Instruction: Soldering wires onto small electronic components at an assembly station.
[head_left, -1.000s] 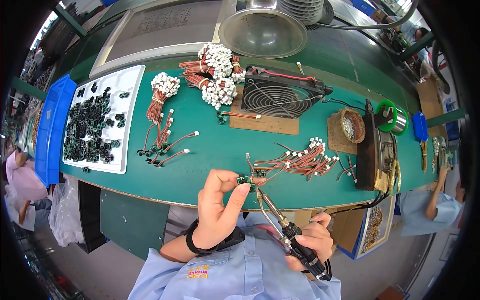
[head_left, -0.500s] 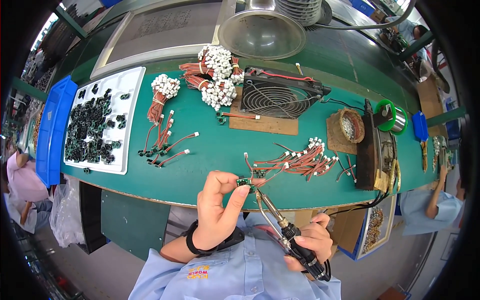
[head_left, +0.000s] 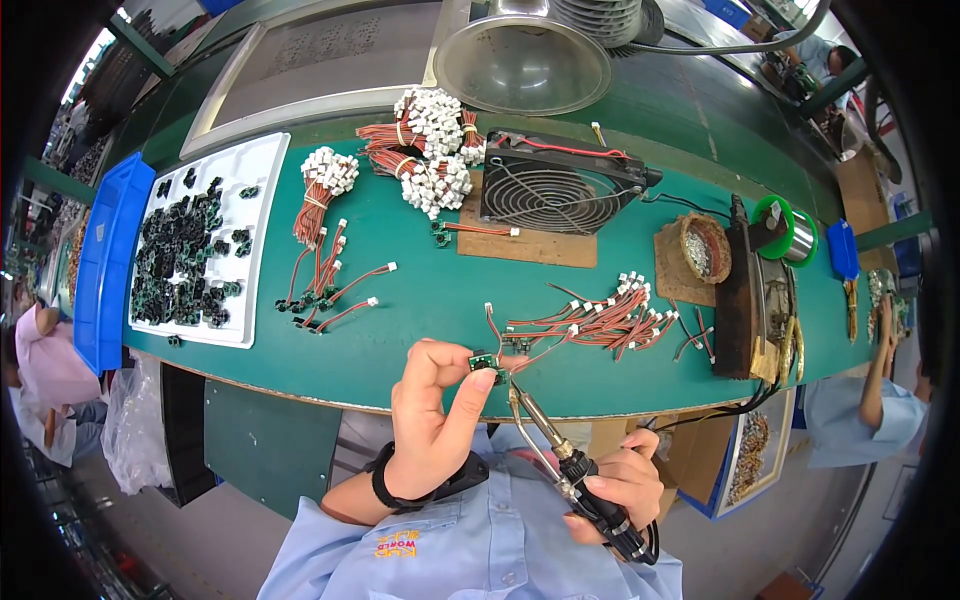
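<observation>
Left hand (head_left: 432, 405): grip pinching green circuit board (head_left: 482, 361), partly covered | Right hand (head_left: 627, 487): grip wrapped around soldering iron (head_left: 577, 469) | tip at board's right, contact unclear

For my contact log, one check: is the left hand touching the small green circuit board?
Touching. The head view shows it: the left hand pinches the small green circuit board between thumb and index finger.
</observation>
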